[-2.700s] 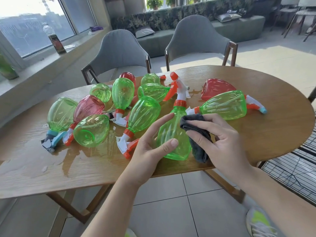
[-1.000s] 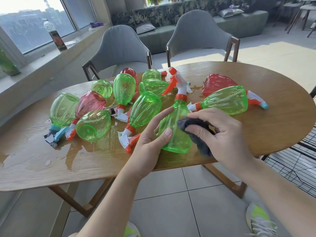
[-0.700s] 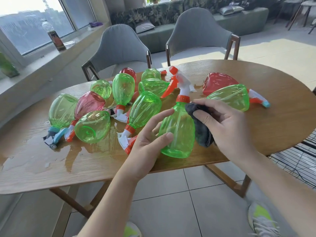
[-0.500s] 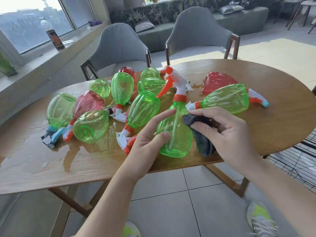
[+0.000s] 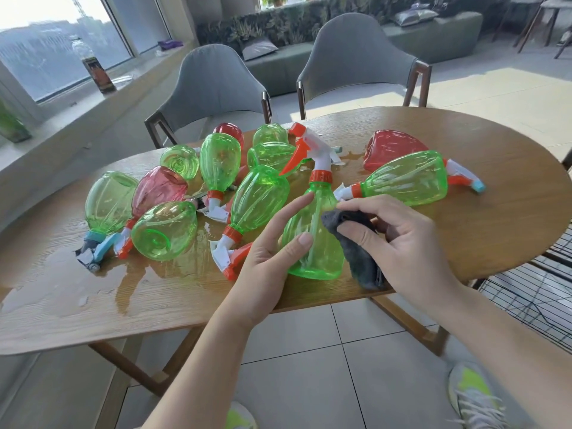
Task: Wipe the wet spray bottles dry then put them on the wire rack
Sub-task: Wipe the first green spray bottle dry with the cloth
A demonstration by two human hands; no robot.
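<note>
Early stage: left hand grips upright green bottle; right hand presses cloth against it. Beyond it, other bottles lie on wet desk; wire rack bare.

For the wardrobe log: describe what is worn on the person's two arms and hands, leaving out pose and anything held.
Both forearms are bare as far as the frame shows; no sleeve is visible. The left hand and right hand wear no gloves, and no rings, watch or bracelet show. The fingernails look short and unpainted.
</note>
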